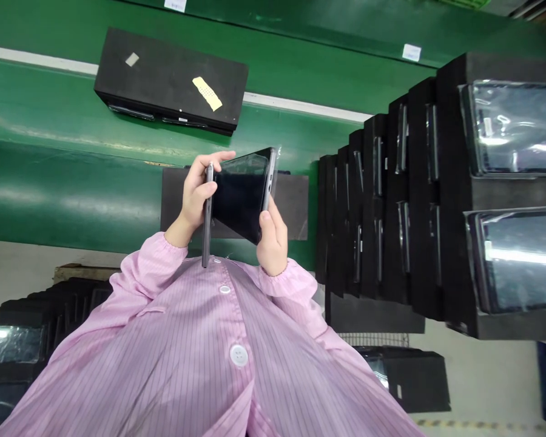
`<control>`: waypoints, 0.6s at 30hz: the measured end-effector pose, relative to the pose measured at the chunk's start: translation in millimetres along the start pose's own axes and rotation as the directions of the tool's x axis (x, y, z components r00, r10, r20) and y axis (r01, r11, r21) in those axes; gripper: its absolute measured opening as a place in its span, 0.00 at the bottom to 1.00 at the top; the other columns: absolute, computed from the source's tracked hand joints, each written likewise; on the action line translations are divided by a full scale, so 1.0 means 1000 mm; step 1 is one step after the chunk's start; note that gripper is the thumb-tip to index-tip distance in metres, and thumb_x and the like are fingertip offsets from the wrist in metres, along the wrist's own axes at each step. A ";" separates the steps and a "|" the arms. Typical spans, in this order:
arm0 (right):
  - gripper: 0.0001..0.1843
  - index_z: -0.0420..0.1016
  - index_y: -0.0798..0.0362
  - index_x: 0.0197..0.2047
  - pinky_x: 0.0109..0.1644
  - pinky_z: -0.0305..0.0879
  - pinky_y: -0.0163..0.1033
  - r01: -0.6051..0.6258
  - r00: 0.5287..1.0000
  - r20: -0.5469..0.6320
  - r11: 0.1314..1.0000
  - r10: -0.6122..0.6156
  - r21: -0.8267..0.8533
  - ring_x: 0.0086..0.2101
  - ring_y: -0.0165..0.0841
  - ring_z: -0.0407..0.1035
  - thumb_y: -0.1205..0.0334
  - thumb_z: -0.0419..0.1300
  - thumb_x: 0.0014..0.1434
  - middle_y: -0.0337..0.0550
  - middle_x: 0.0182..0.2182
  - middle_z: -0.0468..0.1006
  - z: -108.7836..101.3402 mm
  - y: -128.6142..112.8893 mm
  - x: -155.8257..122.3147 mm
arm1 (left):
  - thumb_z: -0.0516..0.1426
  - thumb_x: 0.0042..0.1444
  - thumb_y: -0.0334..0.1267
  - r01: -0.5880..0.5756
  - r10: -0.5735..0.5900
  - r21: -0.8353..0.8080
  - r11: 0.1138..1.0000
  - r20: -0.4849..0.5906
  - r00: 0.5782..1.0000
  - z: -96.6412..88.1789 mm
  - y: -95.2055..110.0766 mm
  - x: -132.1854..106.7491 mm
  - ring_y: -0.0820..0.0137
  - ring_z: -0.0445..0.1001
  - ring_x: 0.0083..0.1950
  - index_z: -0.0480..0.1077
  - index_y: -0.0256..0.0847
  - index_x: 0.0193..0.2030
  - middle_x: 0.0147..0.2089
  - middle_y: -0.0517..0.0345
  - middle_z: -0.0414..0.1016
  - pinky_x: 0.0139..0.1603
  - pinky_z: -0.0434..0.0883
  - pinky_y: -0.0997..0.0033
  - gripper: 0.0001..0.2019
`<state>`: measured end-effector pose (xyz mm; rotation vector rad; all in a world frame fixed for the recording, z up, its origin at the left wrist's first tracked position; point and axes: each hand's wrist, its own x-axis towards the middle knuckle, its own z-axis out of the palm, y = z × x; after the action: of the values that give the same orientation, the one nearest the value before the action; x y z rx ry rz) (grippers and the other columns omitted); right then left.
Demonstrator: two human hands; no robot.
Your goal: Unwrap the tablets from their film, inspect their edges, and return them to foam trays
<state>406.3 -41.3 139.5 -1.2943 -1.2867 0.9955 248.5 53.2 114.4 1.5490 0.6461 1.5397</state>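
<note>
My left hand point(196, 191) is closed on a tablet point(206, 237) that stands edge-on, its thin side facing me. One finger of that hand stretches toward a second tablet. My right hand point(273, 237) grips this second tablet point(241, 191) by its lower right edge. Its dark screen is tilted toward the left, and a clear film sticks out along its right edge. Below both tablets a flat black foam tray point(293, 200) lies on the green bench.
Tall stacked black foam trays point(391, 200) with film-wrapped tablets point(521, 127) rise at the right. Another black tray point(168, 73) with yellow tape sits at the back left of the green bench point(64, 188). More black trays point(27, 309) stand low at the left.
</note>
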 end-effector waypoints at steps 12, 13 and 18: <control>0.29 0.53 0.47 0.73 0.74 0.52 0.49 0.022 0.988 0.155 0.998 -0.012 -0.062 0.69 0.37 0.53 0.50 0.45 0.72 0.41 0.70 0.59 0.019 -0.017 -0.024 | 0.48 0.65 0.58 -0.036 0.037 0.017 0.999 -0.062 0.997 0.031 -0.010 0.003 0.58 0.69 0.66 0.58 0.56 0.61 0.59 0.60 0.72 0.71 0.62 0.46 0.21; 0.29 0.54 0.46 0.72 0.74 0.51 0.49 0.018 0.987 0.158 0.999 -0.011 -0.046 0.69 0.37 0.53 0.50 0.45 0.72 0.40 0.70 0.59 0.018 -0.017 -0.025 | 0.44 0.66 0.58 -0.028 0.030 0.036 0.999 -0.061 0.998 0.031 -0.009 0.003 0.58 0.69 0.66 0.58 0.57 0.61 0.59 0.60 0.71 0.71 0.62 0.46 0.21; 0.28 0.57 0.45 0.71 0.75 0.48 0.49 -0.014 0.984 0.176 1.000 0.013 0.004 0.70 0.37 0.51 0.49 0.44 0.72 0.37 0.69 0.61 0.015 -0.018 -0.024 | 0.37 0.66 0.60 -0.004 0.010 0.146 0.989 -0.041 0.999 0.028 -0.004 -0.001 0.55 0.65 0.69 0.61 0.57 0.62 0.62 0.59 0.70 0.70 0.63 0.45 0.25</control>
<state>386.5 -65.1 152.9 -1.2338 -1.4099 1.1427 276.1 48.5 113.8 1.6321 0.7934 1.5626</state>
